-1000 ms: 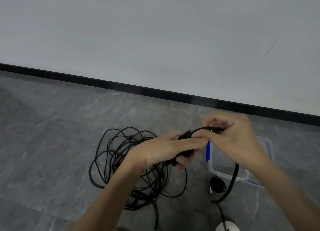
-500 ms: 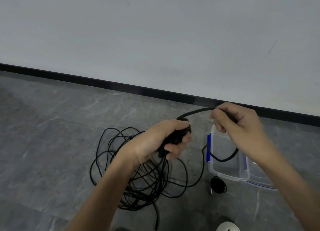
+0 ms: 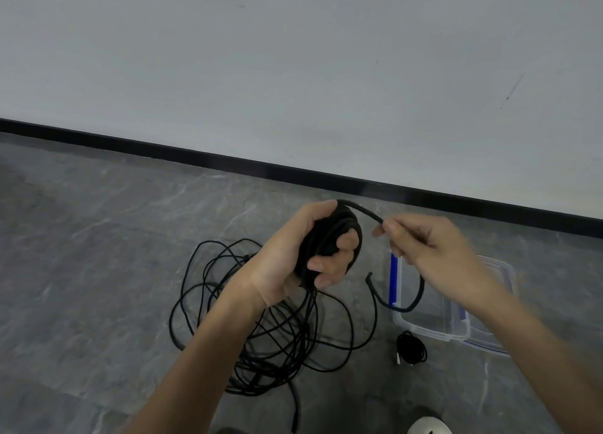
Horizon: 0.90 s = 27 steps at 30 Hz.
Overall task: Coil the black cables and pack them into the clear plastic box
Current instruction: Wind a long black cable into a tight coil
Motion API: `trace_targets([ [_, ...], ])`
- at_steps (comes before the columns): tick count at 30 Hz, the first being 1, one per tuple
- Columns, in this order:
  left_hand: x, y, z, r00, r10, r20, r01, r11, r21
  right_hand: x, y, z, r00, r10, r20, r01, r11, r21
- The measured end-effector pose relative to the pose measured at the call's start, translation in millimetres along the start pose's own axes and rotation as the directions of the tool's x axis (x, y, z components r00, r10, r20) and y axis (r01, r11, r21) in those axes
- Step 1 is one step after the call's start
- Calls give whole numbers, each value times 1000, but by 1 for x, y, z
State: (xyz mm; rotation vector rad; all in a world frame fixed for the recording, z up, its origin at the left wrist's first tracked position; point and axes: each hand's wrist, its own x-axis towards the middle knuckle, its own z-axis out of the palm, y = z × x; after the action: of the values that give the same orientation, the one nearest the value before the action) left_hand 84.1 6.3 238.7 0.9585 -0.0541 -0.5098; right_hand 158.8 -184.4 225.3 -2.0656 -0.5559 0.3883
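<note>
1. We are looking down at a grey, marbled stone floor (image 3: 98,270) that meets a plain white wall (image 3: 293,75) along a black skirting board (image 3: 195,154).
2. Our left hand (image 3: 293,254) is raised above the floor, its fingers and thumb curled tightly round a coil (image 3: 329,234) of thick, matte black cable wound into a compact oval bundle.
3. A free length (image 3: 363,209) arches from the top of the coil to our right hand (image 3: 430,247), which pinches it between thumb and fingertips. Below that hand it hangs in a loose hook, its end pointing upward.
4. Under the left forearm a tangle (image 3: 228,303) of much thinner black cable sprawls on the floor in wide, uneven loops.
5. The clear plastic box (image 3: 424,331) sits open on the floor to the right, beneath the right hand, with a blue latch (image 3: 394,280) on its near side. We cannot tell what lies inside.
6. A small bundle (image 3: 411,352) of thin black cable, already wound, lies on the floor just beside the box's near corner.
7. A pale round object (image 3: 429,426) shows at the bottom edge.
</note>
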Motion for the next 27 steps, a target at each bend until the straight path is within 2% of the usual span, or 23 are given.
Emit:
trace_targets([
  [2, 0, 1, -2, 998, 57, 0, -57, 996, -62, 0, -1, 8, 998, 21, 55, -22, 1000, 15],
  [5, 1, 2, -2, 995, 95, -13, -96, 988, -121, -1, -5, 23, 986, 100, 132, -120, 982, 149],
  [9, 1, 0, -2, 993, 118, -23, -120, 978, -169, -3, -16, 34, 951, 223, 213, -286, 895, 342],
  [14, 2, -1, -1, 992, 118, 42, -106, 967, -230, -3, -16, 37, 948, 237, 212, -298, 895, 332],
  [17, 2, -1, -1, 992, 125, 25, -117, 973, -200, -3, -19, 37, 942, 241, 235, -307, 903, 301],
  [22, 4, -3, 1, 956, 239, -172, -268, 947, -176, -11, -30, 46, 881, 280, 382, -412, 851, 327],
  [24, 4, -2, 2, 907, 305, -290, -349, 930, -113, -16, -33, 52, 840, 291, 458, -448, 848, 283],
  [27, 2, 2, 1, 826, 361, -434, -376, 925, 54, -22, -39, 58, 818, 272, 506, -438, 866, 241],
])
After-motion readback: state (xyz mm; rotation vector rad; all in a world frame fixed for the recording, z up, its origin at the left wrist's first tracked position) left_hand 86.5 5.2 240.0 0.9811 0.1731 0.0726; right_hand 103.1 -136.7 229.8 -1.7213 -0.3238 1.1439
